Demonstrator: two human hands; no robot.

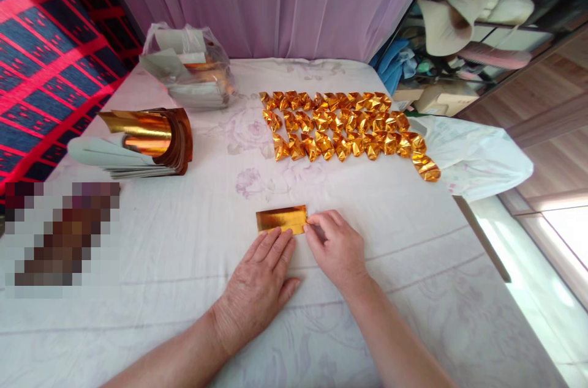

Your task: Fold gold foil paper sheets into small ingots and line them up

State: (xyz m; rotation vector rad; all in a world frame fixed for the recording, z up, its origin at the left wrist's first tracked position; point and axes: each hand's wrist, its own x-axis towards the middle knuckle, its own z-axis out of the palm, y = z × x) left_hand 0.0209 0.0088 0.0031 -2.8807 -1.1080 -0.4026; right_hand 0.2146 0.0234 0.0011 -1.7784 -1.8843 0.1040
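Note:
A folded strip of gold foil paper (281,218) lies flat on the cloth-covered table in front of me. My left hand (264,278) rests palm down with its fingers stretched out, the fingertips touching the strip's near edge. At the strip's right end, my right hand (337,247) pinches the corner between thumb and index finger, the other fingers curled. Beyond my hands, several folded gold foil pieces (340,125) sit in three rows, with a few trailing off at the right end.
A curved stack of gold-faced paper sheets (151,143) stands at the left. Behind it is a clear plastic bag (188,70) of more sheets. A white plastic bag (478,155) hangs at the table's right edge, near a cluttered shelf (482,27). A purple curtain (266,2) borders the back.

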